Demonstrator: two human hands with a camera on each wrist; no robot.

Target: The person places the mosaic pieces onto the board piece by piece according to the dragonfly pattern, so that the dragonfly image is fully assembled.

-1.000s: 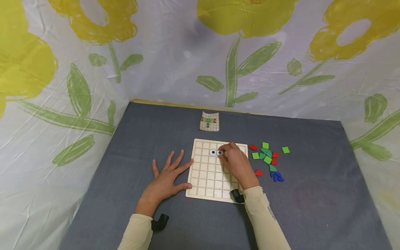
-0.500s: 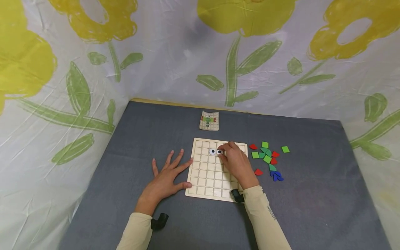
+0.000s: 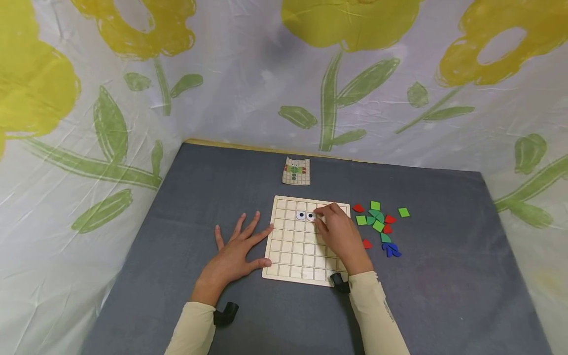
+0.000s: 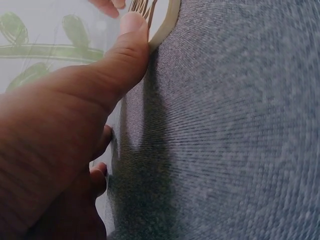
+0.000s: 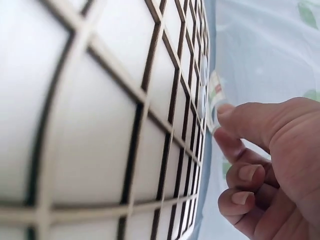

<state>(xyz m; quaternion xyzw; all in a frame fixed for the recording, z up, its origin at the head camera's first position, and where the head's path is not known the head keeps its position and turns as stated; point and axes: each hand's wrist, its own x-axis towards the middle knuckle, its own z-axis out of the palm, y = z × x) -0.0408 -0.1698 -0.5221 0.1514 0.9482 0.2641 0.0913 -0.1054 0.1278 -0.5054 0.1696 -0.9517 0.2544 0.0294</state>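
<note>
Two round white eye pieces with black pupils, a left one (image 3: 301, 216) and a right one (image 3: 310, 216), lie side by side in cells of the pale wooden grid board (image 3: 286, 246). My right hand (image 3: 340, 236) hovers just right of the right eye piece, over the board. In the right wrist view its thumb (image 5: 245, 117) and index finger stand slightly apart, the other fingers loosely curled, with no piece visible in the grasp. My left hand (image 3: 232, 262) lies spread on the cloth, index fingertip and thumb at the board's left edge; the left wrist view shows the thumb (image 4: 131, 37) on the board's corner.
Loose green, red and blue pieces lie right of the board, among them a green square (image 3: 403, 212), a red piece (image 3: 367, 244) and blue pieces (image 3: 391, 250). A picture card (image 3: 296, 171) with a patterned figure lies behind the board. Dark grey cloth (image 3: 443, 276) covers the table.
My right hand, earlier with its fingertips on the right eye piece, has drawn slightly right and off it. The eye piece stays in its cell. My left hand stays put.
</note>
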